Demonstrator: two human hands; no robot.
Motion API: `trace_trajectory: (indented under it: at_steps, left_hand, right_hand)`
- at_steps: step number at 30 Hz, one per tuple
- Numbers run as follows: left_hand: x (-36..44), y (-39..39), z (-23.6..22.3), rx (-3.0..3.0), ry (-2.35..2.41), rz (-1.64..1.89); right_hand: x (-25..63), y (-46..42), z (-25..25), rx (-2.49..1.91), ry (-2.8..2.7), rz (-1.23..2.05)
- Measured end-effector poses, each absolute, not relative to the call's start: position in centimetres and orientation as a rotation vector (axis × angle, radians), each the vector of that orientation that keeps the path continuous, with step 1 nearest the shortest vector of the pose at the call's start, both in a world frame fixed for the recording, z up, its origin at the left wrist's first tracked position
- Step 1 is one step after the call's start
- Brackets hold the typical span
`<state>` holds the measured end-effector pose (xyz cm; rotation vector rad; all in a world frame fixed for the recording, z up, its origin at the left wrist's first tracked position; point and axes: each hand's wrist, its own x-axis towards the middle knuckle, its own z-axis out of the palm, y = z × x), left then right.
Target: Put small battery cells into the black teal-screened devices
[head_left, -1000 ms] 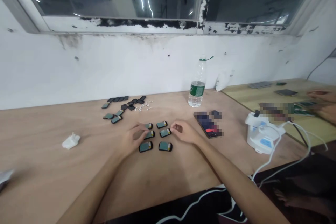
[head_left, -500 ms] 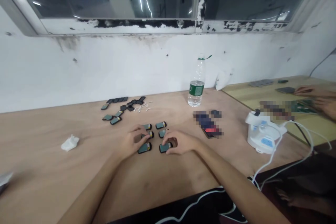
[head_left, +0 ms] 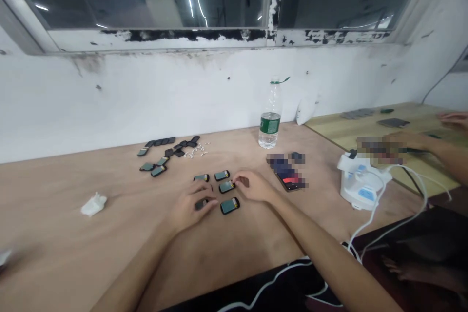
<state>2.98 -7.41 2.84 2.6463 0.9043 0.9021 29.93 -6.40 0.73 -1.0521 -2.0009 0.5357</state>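
Observation:
Small black-edged pieces with grey-green faces and yellow marks at one end lie in two short columns before me. My left hand [head_left: 190, 208] arches over the nearest left piece [head_left: 201, 204], thumb and fingertips closed at its right end. Behind it another left piece [head_left: 201, 178] partly shows; the one between is mostly covered by my fingers. In the right column, a front piece [head_left: 230, 205], a middle piece [head_left: 226, 186] and a back piece [head_left: 221, 175] lie flat. My right hand [head_left: 254, 186] is curled, its fingertips pinched at the middle piece's right end; anything between them is hidden.
More dark pieces [head_left: 161, 142] and tiny white bits [head_left: 195, 150] lie toward the wall. A water bottle [head_left: 269, 124], a phone [head_left: 288, 178], a white device with cables [head_left: 360, 185] and crumpled tissue [head_left: 94, 204] are around. Another person's hand [head_left: 411, 141] is at right.
My left hand has come nearer, from the middle left piece to the front one. My right hand has left the front right piece and moved back to the middle one. The view shifted slightly.

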Motion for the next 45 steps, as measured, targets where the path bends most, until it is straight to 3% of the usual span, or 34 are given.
trace_trajectory:
  at_steps: [19, 25, 30, 45]
  left_hand:
    - [5.5, -8.7, -0.2, 2.809, 0.88, 0.785]
    - [5.4, -8.0, -1.0, 2.813, 0.968, 1.006]
    - [4.5, -7.5, -0.3, 2.641, 0.968, 1.088]
    - [4.5, -7.7, 0.3, 2.537, 0.825, 1.21]
  right_hand:
    - [29.6, -6.6, 0.4, -1.021, -1.9, 0.712]
    - [29.7, -7.3, 0.6, -0.835, -2.124, 1.027]
    - [29.4, -7.4, 0.7, -0.756, -2.064, 0.922]
    - [28.4, -7.8, 0.8, -0.886, -1.996, 1.045]
